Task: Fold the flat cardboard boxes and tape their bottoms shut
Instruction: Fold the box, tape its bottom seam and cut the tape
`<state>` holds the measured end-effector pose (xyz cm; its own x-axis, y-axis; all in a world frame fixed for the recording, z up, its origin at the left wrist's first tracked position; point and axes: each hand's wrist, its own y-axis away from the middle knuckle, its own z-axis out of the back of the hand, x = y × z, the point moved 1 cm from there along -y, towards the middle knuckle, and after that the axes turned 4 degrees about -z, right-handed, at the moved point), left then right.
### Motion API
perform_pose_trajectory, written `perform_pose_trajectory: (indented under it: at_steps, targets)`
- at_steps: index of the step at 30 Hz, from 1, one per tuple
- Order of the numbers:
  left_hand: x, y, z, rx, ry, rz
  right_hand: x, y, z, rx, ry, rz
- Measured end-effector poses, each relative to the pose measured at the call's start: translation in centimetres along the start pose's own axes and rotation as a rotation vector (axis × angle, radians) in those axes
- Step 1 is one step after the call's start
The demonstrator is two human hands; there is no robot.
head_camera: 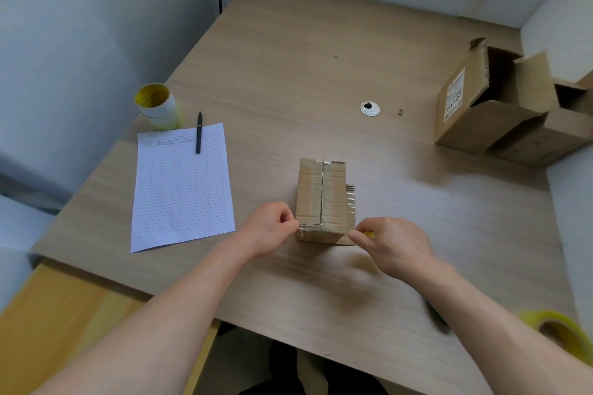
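Pinching a clear tape strip [308, 229] by its ends, your left hand [269, 231] and right hand [395, 244] are flanking the cardboard box [321, 194], its long axis pointing away beyond them.

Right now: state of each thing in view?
small box: folded, seam up, taped
tape strip: stretched across box's near edge
left hand: pinches strip's left end
right hand: pinches strip's right end
boxes at right: flaps open
tape roll: lying flat, table's near edge
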<state>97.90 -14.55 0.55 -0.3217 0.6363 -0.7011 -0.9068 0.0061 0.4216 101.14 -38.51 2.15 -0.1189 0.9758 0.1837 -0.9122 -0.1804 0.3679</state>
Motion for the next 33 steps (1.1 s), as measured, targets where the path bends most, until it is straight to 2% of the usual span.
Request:
perform_pose_trajectory:
  at_steps: [4, 7, 9, 10, 13, 19, 24, 25, 28, 29, 31, 33]
  targets:
    - [1.1, -0.5, 0.2, -0.048, -0.08, -0.045, -0.3, -0.1, -0.5, 0.012, 0.008, 0.013]
    - [1.0, -0.5, 0.1, -0.136, -0.144, -0.322, -0.3, -0.1, -0.6, 0.011, 0.005, 0.024]
    - [0.6, -1.1, -0.2, -0.113, -0.264, -0.519, -0.3, -0.3, -0.7, 0.004, -0.002, 0.027]
    - [0.3, -1.4, -0.4, -0.077, -0.336, -0.554, -0.3, -0.4, -0.7, -0.001, -0.002, 0.03]
    - [-0.4, -2.6, -0.4, 0.028, -0.495, -0.527, -0.4, -0.8, -0.8, -0.014, 0.005, 0.048]
    - [-0.4, -4.8, -0.4, 0.052, -0.604, -0.711, -1.3, -1.3, -0.9, -0.035, 0.013, 0.1]
    - [-1.1, -5.6, 0.6, 0.06, -0.635, -0.772, -1.7, -2.0, -1.2, -0.001, 0.013, 0.177]
    - [-1.7, -5.5, 0.8, 0.053, -0.703, -0.758, -1.7, -2.2, -1.1, 0.008, 0.003, 0.186]
    - [-4.4, -5.2, 1.0, 0.056, -1.149, -0.677, -1.5, -2.4, -0.8, 0.015, 0.0, 0.214]
    - [-5.5, -5.1, 0.9, 0.054, -1.226, -0.681, -1.5, -2.5, -0.8, 0.01, -0.002, 0.217]
    - [-7.1, -4.8, 0.3, 0.07, -1.212, -0.735, -1.6, -2.5, -0.8, 0.012, -0.012, 0.212]
    - [-7.6, -4.9, -0.4, 0.126, -1.057, -0.775, -1.9, -2.5, -0.9, 0.028, -0.039, 0.191]
